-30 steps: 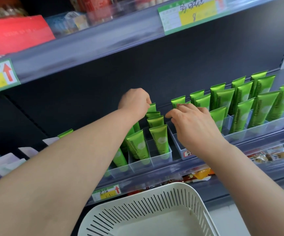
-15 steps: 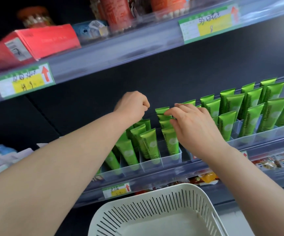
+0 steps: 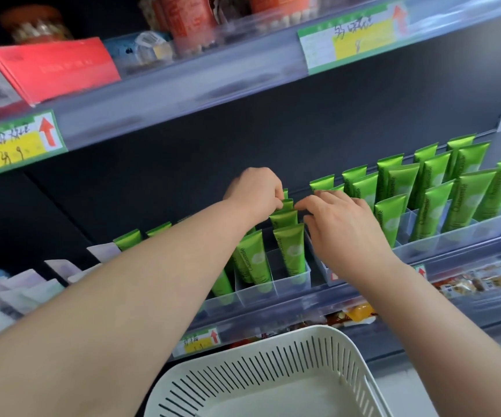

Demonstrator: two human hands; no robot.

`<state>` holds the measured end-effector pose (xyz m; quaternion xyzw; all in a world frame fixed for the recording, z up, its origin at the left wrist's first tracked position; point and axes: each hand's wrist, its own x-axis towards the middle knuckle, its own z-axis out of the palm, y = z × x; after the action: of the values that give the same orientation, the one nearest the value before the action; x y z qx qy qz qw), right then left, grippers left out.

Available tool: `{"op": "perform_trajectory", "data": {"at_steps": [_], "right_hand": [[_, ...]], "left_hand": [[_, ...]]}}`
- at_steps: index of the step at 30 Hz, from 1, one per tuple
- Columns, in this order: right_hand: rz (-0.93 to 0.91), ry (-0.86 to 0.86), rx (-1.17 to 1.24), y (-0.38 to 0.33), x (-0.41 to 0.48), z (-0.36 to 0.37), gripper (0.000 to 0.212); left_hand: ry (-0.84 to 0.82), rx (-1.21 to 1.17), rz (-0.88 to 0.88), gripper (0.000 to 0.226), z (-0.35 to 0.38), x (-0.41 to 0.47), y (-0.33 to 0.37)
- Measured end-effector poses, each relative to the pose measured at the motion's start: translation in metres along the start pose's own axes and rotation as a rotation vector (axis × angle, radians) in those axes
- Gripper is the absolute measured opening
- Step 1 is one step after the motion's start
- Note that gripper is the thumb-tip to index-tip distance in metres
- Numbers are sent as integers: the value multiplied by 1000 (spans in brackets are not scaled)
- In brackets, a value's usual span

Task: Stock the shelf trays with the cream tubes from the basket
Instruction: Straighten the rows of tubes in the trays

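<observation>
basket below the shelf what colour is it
The basket is off-white with slotted walls, clearest in the head view.

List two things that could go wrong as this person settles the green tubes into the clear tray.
1. The left hand pinches the back cream tube of a leaning row. A nudge could tip the front tubes forward in the clear tray.
2. The left forearm crosses just in front of the tubes further left and might knock them over.

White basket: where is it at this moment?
Head view, bottom centre: the white basket sits between the left forearm and right forearm, below the shelf tray of green cream tubes.
</observation>
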<state>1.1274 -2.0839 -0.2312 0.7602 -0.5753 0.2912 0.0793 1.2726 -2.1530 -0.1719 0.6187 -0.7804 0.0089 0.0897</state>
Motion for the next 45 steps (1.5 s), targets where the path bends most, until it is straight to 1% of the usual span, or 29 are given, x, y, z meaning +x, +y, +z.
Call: {"op": "perform_trajectory", "data": {"at_steps": [6,8,11,13,16,20,27,29,31,33,35,38,42,45], "right_hand": [[4,9,25,6,3,-7,25],[-4,-6,23,2,2,-10,26],[-63,-48,58,-8,-2,-12,27],[-125,-70,86,-18,-4,-12,27],[-184,-98,51,-31,-7,-7,28],[-241,-106,-24,-47,-6,5,26],[-181,-89,-73,-57,1,19,16],[-173,-60,-66,-57,3,19,13],[-161,-45,-63,-55,4,18,13],[-159,-81,-82,-54,4,17,16],[-169,-112,-71,-52,3,19,21],[-188,-86,-35,-51,3,16,24],[-155,-62,7,-45,4,10,30],[-130,-67,28,-41,3,11,27]], "left_hand": [[1,-3,-51,4,0,-1,4],[-5,-20,-52,6,-2,-4,3],[19,-53,-37,13,-13,-12,-3],[59,-78,-39,12,-25,-21,-15],[104,-120,-64,10,-37,-40,-40],[69,-115,-105,5,-37,-65,-61],[9,-16,-71,13,-23,-75,-61],[-4,-2,-67,14,-20,-73,-59],[-7,7,-65,14,-15,-70,-58],[-4,12,-69,13,-12,-67,-57],[14,0,-74,12,-11,-63,-55],[46,-19,-45,10,-10,-58,-50],[25,-53,-29,9,-5,-57,-46],[42,-168,-68,10,-11,-55,-51]]}}
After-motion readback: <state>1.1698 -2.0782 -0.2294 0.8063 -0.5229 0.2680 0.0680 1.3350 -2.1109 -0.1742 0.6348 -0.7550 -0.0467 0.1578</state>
